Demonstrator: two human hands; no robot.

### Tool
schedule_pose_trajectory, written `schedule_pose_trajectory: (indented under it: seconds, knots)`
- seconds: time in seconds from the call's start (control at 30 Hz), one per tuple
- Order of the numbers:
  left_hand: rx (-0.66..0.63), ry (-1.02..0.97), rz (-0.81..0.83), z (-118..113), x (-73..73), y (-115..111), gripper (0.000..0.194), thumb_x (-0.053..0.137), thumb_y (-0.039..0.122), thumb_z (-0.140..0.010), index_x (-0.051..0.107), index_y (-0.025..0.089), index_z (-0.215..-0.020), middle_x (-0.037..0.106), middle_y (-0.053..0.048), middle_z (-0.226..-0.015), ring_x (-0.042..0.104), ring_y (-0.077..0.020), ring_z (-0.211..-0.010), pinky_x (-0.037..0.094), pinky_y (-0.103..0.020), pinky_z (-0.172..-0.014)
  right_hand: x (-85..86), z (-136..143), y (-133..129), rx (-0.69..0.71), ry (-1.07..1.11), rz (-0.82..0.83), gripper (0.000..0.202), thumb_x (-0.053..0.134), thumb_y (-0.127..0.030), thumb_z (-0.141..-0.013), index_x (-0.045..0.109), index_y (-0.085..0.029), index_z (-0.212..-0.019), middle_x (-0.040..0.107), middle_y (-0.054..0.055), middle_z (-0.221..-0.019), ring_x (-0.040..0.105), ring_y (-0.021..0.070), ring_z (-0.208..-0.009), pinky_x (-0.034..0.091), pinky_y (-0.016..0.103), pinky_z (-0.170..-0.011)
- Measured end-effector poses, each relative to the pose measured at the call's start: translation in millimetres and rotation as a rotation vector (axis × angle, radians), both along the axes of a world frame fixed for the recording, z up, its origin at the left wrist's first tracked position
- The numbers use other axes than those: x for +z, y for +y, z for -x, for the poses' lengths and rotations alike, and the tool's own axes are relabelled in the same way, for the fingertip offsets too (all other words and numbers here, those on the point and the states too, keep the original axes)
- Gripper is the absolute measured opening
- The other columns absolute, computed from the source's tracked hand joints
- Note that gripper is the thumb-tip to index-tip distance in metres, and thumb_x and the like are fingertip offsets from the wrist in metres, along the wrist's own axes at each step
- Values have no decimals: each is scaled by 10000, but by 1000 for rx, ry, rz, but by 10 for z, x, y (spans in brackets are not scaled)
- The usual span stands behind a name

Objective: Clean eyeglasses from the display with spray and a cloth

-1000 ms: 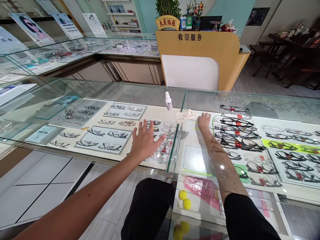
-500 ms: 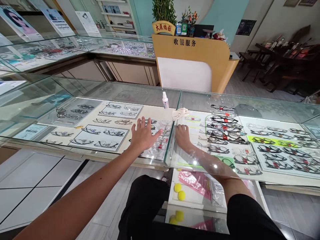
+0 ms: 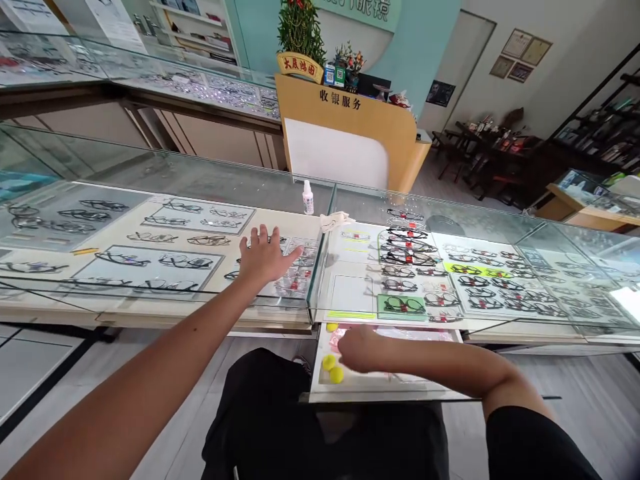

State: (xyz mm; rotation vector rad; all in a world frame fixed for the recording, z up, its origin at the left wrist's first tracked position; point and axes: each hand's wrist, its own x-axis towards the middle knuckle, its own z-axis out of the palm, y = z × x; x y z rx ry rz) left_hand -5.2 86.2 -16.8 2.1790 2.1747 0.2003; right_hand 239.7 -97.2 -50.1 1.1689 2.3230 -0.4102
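My left hand lies on the glass counter top with its fingers spread, holding nothing. Below the glass, pairs of eyeglasses rest on grey and white trays. My right hand is down over the pulled-out drawer, beside yellow balls and pink plastic packaging. Its fingers are curled under and hidden, so I cannot tell what, if anything, they hold. A small white spray bottle stands upright on the counter, and a crumpled pale cloth lies to the right of it.
A vertical glass edge divides the display case in two. More eyeglasses are laid out in the right section. Across the aisle stands a wooden cashier desk with plants on it. My legs are close under the drawer.
My right hand has come back off the glass near the cloth and down to the drawer. My left hand has stayed spread on the glass. The view has turned right.
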Motion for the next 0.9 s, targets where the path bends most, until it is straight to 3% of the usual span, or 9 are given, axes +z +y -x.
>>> schedule_pose_trajectory:
  seconds: [0.1, 0.17, 0.27, 0.37, 0.43, 0.5, 0.57, 0.73, 0.9]
  knots:
    - [-2, -17, 1, 3, 1, -7, 1126, 235, 877, -910, 263, 87, -1712, 150, -245, -1794, 109, -424, -1673, 113, -619, -1317, 478, -124, -190, 115, 83, 25, 364, 654, -541, -987, 818, -216, -975, 810, 157, -889, 788, 325, -856, 553, 377, -649]
    - [-4, -26, 0, 0, 12, -20, 1126, 228, 876, -912, 258, 85, -1714, 145, -243, -1795, 107, -426, -1672, 112, -619, -1319, 914, -289, -7, 27, 134, -79, 442, 532, -583, -1049, 821, -250, -1020, 798, 135, -846, 775, 302, -827, 536, 369, -675]
    - [-5, -34, -10, -6, 25, -39, 1131, 226, 878, -909, 259, 85, -1714, 150, -238, -1796, 119, -429, -1670, 115, -614, -1324, 1503, -649, 656, -256, 176, -403, 541, 432, -644, -1075, 815, -263, -1061, 781, 115, -868, 748, 289, -861, 517, 369, -770]
    - [-3, -39, -8, -5, 22, -45, 1125, 237, 874, -911, 255, 89, -1716, 156, -240, -1794, 122, -434, -1669, 117, -616, -1325, 1787, -1101, 1469, -509, 134, -694, 634, 315, -605, -1115, 812, -222, -1020, 769, 124, -885, 739, 279, -893, 507, 359, -816]
    - [-5, -44, -5, 2, 11, -42, 1116, 242, 864, -917, 247, 88, -1718, 150, -239, -1795, 110, -435, -1671, 110, -621, -1324, 1790, -1408, 1932, -632, 78, -798, 454, 498, -531, -1080, 819, -211, -1073, 790, 142, -1001, 734, 296, -997, 512, 353, -848]
    - [-9, -48, -12, 11, -1, -38, 1116, 242, 859, -920, 247, 78, -1717, 145, -240, -1795, 98, -431, -1674, 102, -622, -1325, 1696, -1675, 2278, -730, 29, -753, 267, 650, -391, -1015, 831, -230, -1127, 798, 141, -1121, 728, 284, -1072, 515, 330, -878]
    - [-11, -53, -21, 18, -8, -38, 1125, 244, 864, -917, 257, 69, -1713, 147, -244, -1794, 98, -428, -1675, 101, -623, -1324, 1559, -1872, 2513, -772, 0, -734, 241, 695, -293, -978, 836, -248, -1169, 796, 143, -1177, 733, 276, -1090, 524, 331, -900]
    - [-9, -72, -27, 15, 9, -72, 1126, 250, 868, -918, 278, 64, -1706, 156, -258, -1788, 102, -433, -1673, 107, -633, -1317, 1267, -2062, 2831, -815, -34, -682, 272, 736, -253, -944, 843, -282, -1193, 795, 142, -1212, 747, 260, -1091, 548, 336, -916]
    - [-8, -78, -31, -2, 33, -96, 1122, 265, 868, -918, 270, 72, -1709, 168, -257, -1786, 98, -433, -1674, 108, -626, -1317, 1177, -2039, 2957, -840, -38, -667, 246, 775, -261, -926, 857, -282, -1156, 799, 152, -1203, 759, 272, -1061, 556, 342, -890]
